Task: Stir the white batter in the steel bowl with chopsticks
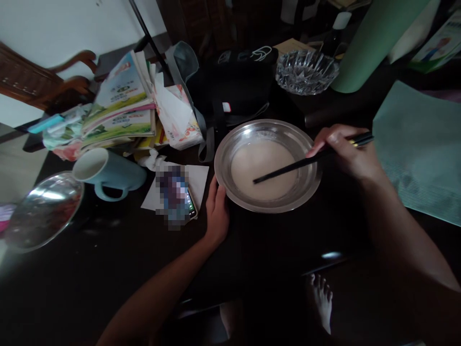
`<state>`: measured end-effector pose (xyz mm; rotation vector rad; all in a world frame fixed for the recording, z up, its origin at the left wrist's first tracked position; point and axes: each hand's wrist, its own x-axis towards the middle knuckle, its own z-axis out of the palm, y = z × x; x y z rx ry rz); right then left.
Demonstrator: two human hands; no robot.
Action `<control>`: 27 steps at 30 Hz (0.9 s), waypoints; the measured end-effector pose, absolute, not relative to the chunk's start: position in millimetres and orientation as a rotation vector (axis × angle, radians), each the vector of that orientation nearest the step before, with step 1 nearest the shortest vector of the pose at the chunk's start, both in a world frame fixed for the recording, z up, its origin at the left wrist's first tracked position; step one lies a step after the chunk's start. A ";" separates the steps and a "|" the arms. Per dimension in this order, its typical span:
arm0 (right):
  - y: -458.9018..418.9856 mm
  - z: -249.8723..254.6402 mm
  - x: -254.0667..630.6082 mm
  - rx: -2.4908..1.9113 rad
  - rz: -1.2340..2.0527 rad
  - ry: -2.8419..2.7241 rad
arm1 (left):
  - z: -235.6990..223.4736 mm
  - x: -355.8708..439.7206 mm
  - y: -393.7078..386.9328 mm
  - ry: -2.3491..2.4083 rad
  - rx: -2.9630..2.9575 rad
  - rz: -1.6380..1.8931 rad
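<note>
A wide metal bowl stands on the dark table, holding a pale, milky liquid. My left hand is at the bowl's left side, fingers against its outer wall and rim; part of this grip is hidden. Over the right rim, my right hand is closed around black chopsticks with gold bands near the top end. Their lower tips slant down to the left and reach the liquid near the bowl's middle. Left of the bowl, a phone with a partly blurred screen lies on white paper.
A blue mug and another metal bowl are on the left. Behind lie stacked books, a tissue pack and a black bag. A glass ashtray, a green cylinder and a greenish sheet occupy the right.
</note>
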<state>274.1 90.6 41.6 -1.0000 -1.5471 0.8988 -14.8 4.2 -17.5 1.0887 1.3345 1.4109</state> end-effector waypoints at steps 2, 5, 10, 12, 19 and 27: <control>90.0 42.5 272.4 -1.043 0.851 -1.624 | -17.4 -14.7 4.0 1.333 1.089 1.410; 94.5 41.7 276.6 -1.073 0.728 -1.406 | -17.0 -14.2 3.7 1.325 1.081 1.416; 94.6 41.4 279.6 -0.980 0.822 -1.306 | -17.1 -14.3 3.9 1.316 1.075 1.423; 90.5 42.8 275.8 -0.968 0.915 -1.480 | -17.2 -14.6 4.0 1.316 1.079 1.419; 93.6 43.0 279.1 -1.017 0.742 -1.297 | -13.3 -14.2 3.3 1.327 1.085 1.408; 88.7 42.0 273.6 -0.953 0.876 -1.630 | -16.5 -14.1 4.2 1.316 1.083 1.422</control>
